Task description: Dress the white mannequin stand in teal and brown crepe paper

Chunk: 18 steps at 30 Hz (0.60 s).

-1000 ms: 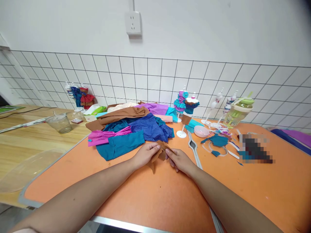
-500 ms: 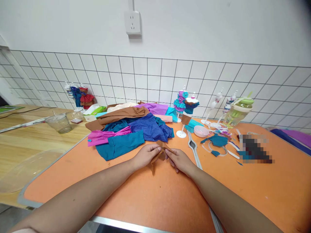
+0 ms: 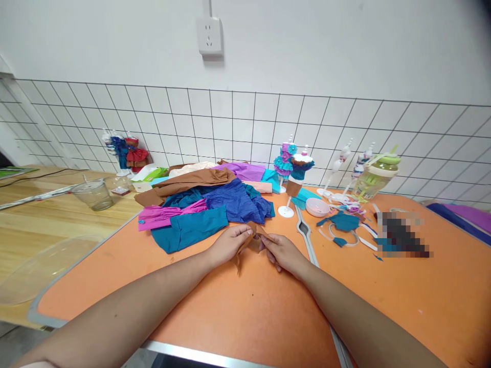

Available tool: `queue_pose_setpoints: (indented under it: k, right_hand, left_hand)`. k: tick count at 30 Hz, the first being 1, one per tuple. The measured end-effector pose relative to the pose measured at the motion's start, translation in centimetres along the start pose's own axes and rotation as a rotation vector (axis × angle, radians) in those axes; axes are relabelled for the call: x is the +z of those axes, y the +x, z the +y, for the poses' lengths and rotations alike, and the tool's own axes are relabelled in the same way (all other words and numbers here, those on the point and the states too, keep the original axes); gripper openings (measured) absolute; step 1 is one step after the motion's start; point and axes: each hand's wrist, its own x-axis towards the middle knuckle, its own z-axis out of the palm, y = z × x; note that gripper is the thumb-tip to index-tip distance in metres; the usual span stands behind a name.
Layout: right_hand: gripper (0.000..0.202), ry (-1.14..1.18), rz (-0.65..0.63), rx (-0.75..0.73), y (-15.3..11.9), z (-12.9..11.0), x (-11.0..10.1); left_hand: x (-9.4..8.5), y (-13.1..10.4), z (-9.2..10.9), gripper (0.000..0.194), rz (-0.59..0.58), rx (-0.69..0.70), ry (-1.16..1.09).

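A small piece of brown crepe paper [image 3: 243,249] is pinched between my two hands above the orange table [image 3: 215,312]. My left hand [image 3: 229,242] grips its left part between thumb and fingers, and a loose end hangs down below. Thumb and fingertips of my right hand [image 3: 283,251] close on the right part. Just behind my hands lies a pile of crepe paper, with a crumpled blue sheet [image 3: 240,202], a folded teal sheet [image 3: 195,229], a magenta strip [image 3: 172,216] and a long brown fold [image 3: 195,180].
Small mannequin stands, one in a brown-and-teal paper dress [image 3: 294,187], rise behind on the right. A pink bowl [image 3: 317,207], teal scraps [image 3: 345,221] and a green-lidded bottle [image 3: 379,176] are right. A pixelated dark object [image 3: 404,235] lies further right. A clear cup [image 3: 94,195] stands left.
The brown crepe paper has shifted slightly between my fingers, its hanging end moving a little left. My hands stay in nearly the same place.
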Motion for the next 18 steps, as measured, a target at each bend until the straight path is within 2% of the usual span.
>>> queue_pose_setpoints:
  k: [18]
  right_hand:
    - [0.038,-0.090,0.052,-0.003,0.12,0.11,0.24]
  left_hand:
    - [0.41,-0.27,0.47,0.033,-0.063,0.034,0.032]
